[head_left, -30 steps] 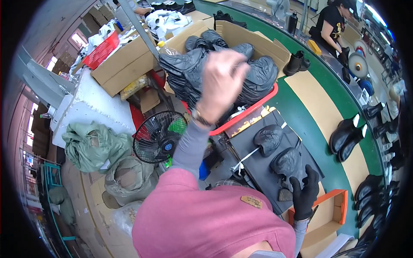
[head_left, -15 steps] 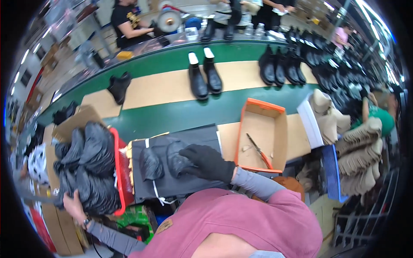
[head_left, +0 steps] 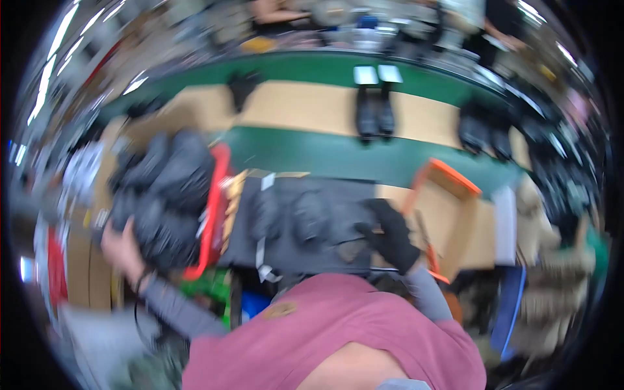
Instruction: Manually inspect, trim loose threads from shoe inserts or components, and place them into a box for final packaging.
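Note:
A dark mat [head_left: 292, 257] lies on the bench before me. Two dark wrapped pieces, a left one [head_left: 266, 218] and a middle one [head_left: 311, 218], lie on it, with a greyish flat piece [head_left: 351, 249] nearer its right side. My right hand [head_left: 393, 237], in a black glove, is over the mat's right edge. Its fingers look spread apart beside that flat piece; blur hides whether they touch it. My bare left hand [head_left: 123, 250] is at the near left edge of a pile of black wrapped bundles [head_left: 172, 172]. Its finger ends are smeared and partly lost against the dark pile.
A red basket [head_left: 218, 195] stands by the pile. An orange-rimmed box [head_left: 455, 179] holds an orange-handled tool [head_left: 432, 260]. Black boots [head_left: 376, 117] stand across the green bench [head_left: 292, 146]. Beige stacked pieces [head_left: 552, 299] are at right, beside a blue crate [head_left: 510, 312].
The view has turned left and blurred, shifting the bench contents rightward. My right hand has moved right, off the middle wrapped piece to the mat's edge. My left hand stays at the pile.

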Motion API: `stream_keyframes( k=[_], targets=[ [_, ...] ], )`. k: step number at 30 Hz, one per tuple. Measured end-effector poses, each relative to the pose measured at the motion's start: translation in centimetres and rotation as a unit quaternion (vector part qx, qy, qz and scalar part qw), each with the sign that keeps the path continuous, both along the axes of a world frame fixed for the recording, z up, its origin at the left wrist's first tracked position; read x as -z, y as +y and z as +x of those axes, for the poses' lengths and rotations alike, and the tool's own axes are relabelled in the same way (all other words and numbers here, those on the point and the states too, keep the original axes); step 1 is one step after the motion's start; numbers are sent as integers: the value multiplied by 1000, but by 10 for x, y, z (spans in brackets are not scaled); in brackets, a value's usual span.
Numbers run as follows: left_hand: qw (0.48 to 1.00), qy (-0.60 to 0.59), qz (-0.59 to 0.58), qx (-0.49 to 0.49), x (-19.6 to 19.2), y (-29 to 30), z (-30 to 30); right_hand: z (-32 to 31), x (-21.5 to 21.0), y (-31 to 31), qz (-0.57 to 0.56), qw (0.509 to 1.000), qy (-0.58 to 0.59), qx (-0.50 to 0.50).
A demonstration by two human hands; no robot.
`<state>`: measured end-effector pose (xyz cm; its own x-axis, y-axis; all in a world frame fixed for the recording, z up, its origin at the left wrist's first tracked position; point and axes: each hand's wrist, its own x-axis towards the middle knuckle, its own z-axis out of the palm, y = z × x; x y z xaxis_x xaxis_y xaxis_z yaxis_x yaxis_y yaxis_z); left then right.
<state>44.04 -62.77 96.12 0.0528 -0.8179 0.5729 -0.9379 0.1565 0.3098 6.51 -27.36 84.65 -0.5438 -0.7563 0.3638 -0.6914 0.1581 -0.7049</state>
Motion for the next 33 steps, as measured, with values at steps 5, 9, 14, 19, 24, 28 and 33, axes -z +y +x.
stream_keyframes(
  k=[5,9,14,19,24,28,33],
  targets=[
    [968,175,-166,68,16,-30,-1,7,-10,13,31,998,-25,42],
    [888,394,-170,164,-18,21,-27,0,-12,7,18,995,-93,-13],
    [807,438,-26,394,-8,102,-134,29,-52,-35,-123,911,-369,-139],
    [577,359,224,699,33,142,-197,10,-59,-42,-82,826,-532,-169],
    [613,328,251,673,60,169,-257,19,-53,1,-147,858,-489,-49],
    [482,382,441,653,82,219,-284,23,-38,26,-225,953,-205,13],
    [290,416,549,665,84,241,-312,23,-67,59,-138,969,-195,-66]
  ],
)
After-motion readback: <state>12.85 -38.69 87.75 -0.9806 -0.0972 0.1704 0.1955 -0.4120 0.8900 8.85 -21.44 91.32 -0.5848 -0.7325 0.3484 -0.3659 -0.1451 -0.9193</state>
